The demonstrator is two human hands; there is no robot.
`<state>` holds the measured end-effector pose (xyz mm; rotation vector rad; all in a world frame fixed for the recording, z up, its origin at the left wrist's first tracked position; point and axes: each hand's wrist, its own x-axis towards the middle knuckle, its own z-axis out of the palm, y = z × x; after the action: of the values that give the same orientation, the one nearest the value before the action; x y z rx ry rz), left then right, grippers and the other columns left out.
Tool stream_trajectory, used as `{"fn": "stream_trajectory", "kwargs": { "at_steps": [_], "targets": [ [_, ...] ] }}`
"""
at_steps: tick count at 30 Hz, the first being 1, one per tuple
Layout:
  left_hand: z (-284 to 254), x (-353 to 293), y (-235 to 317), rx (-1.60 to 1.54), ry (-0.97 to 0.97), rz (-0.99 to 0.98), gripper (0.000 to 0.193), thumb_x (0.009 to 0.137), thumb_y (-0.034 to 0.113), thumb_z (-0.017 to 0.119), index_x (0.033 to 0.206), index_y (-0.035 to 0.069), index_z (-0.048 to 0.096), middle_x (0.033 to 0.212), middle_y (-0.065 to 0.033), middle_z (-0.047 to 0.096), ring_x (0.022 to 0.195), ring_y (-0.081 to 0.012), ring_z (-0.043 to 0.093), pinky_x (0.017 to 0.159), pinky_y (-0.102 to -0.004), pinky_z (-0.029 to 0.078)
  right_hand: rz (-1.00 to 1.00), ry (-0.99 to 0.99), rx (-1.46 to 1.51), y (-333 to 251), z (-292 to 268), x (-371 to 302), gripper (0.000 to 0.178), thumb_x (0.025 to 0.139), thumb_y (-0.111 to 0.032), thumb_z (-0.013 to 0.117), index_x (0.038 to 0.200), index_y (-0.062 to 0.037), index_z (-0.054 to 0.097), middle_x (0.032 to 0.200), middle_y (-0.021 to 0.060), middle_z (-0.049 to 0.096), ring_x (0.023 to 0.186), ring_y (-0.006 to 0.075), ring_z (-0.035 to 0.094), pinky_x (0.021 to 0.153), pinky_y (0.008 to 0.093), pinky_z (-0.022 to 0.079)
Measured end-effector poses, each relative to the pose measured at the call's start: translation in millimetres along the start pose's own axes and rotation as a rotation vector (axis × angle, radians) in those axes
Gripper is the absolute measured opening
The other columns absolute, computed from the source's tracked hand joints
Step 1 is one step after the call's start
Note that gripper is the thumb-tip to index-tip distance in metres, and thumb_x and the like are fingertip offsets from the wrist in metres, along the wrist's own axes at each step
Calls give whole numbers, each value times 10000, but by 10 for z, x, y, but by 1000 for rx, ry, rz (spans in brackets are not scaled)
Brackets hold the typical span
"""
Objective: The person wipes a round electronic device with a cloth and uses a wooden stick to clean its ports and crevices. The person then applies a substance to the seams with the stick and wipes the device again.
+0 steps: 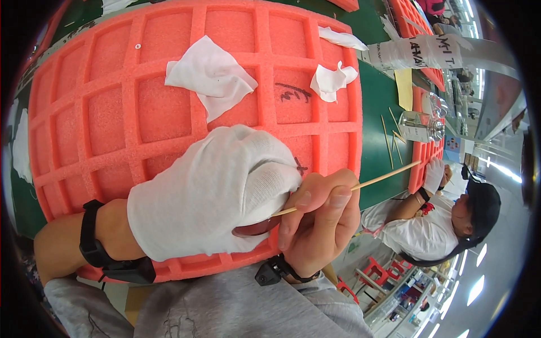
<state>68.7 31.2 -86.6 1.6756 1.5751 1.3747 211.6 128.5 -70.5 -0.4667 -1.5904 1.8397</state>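
My left hand [220,186], in a white cloth glove, is closed around a glossy dark red piece with a rounded edge [256,227]. Most of that piece is hidden by the glove and my fingers. My bare right hand [324,219] pinches a thin wooden stick [389,174] between thumb and fingers. One end of the stick reaches over the dark red piece; whether it touches cannot be made out. The other end points out to the right. Both hands are close together above the near side of a coral foam tray with square compartments [163,115].
On the tray lie a white cloth [211,76], a crumpled white scrap [333,80] and a small ring [138,46]. Several loose sticks [387,138] and a clear bottle [416,127] sit on the green table [372,104]. A co-worker [428,231] works at the right.
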Motion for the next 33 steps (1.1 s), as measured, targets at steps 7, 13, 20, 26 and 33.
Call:
{"fn": "stream_trajectory", "kwargs": {
  "at_steps": [7,13,20,26,33],
  "targets": [
    [-48,-61,-3,49,4,-3,652,614,155,882,1203,118,605,1183,-79,580,1040,-294,583,882,-401,470,-65,-86,-105,26,31,-18,356,1127,-231,284,920,-8,468,577,82,480,326,88,349,332,214,306],
    [-30,-48,18,23,-18,-52,631,619,139,872,1192,111,609,1175,-82,590,1050,-300,576,882,-408,480,-14,-26,42,20,20,10,352,1127,-232,289,920,-10,468,571,78,477,325,88,345,331,212,302],
    [-35,-55,40,49,-12,-61,606,625,135,866,1175,108,611,1158,-81,598,1051,-305,570,875,-409,485,-64,-3,3,42,42,-19,350,1127,-232,288,923,-9,463,597,83,488,328,92,347,332,209,301],
    [-39,-67,37,83,-36,-52,580,629,147,868,1150,115,615,1159,-83,593,1038,-297,569,859,-410,483,-166,-55,-139,54,38,-27,358,1127,-246,294,920,-2,456,680,113,531,338,89,365,330,205,300],
    [-22,-79,27,111,-8,-45,577,622,161,873,1135,113,614,1150,-85,591,1009,-295,570,837,-406,477,-234,-55,-215,70,60,-40,373,1125,-269,312,907,-3,457,664,109,532,334,88,374,328,207,296]
  ]
}}
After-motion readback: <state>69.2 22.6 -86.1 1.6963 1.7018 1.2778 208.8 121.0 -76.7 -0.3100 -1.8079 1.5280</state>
